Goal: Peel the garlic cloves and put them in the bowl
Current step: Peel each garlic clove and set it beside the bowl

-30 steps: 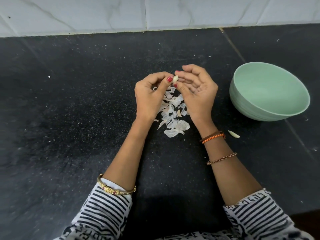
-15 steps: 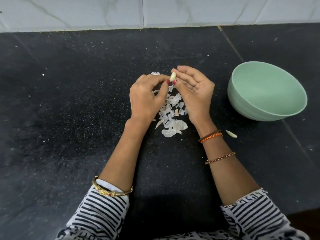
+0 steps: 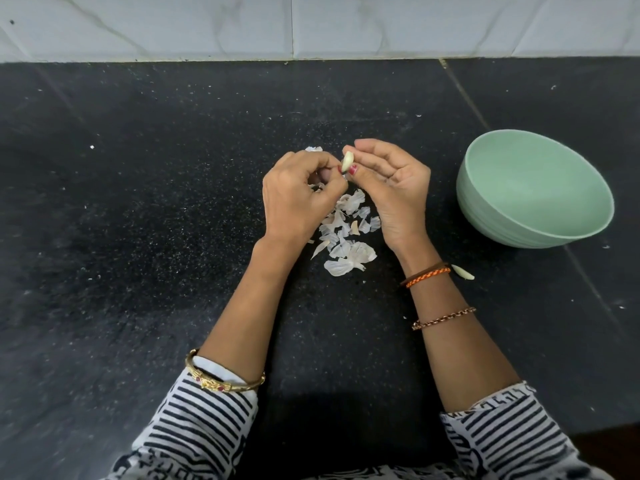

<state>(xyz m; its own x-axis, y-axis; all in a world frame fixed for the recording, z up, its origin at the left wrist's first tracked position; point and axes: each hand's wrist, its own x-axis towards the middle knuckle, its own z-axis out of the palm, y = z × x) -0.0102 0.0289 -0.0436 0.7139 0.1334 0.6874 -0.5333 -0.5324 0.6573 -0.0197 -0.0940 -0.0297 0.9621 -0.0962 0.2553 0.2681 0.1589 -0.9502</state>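
Note:
A pale garlic clove (image 3: 347,161) is pinched between the thumb and fingertips of my right hand (image 3: 391,188), held above the black counter. My left hand (image 3: 298,195) is curled beside it, its thumb and fingertips touching the clove's lower end. A pile of white garlic skins (image 3: 346,237) lies on the counter under and between both hands. The mint green bowl (image 3: 588,216) stands to the right of my right hand; its inside looks empty from here. Another garlic clove (image 3: 463,271) lies on the counter beside my right wrist.
The black speckled counter (image 3: 138,202) stretches wide to the left and front. A white tiled wall (image 3: 311,26) runs along the back edge. Small skin flecks are scattered over the counter.
Both hands have shifted slightly left and the clove now stands more upright in my right fingers. My left hand has turned, its fingers curling lower at the clove's base.

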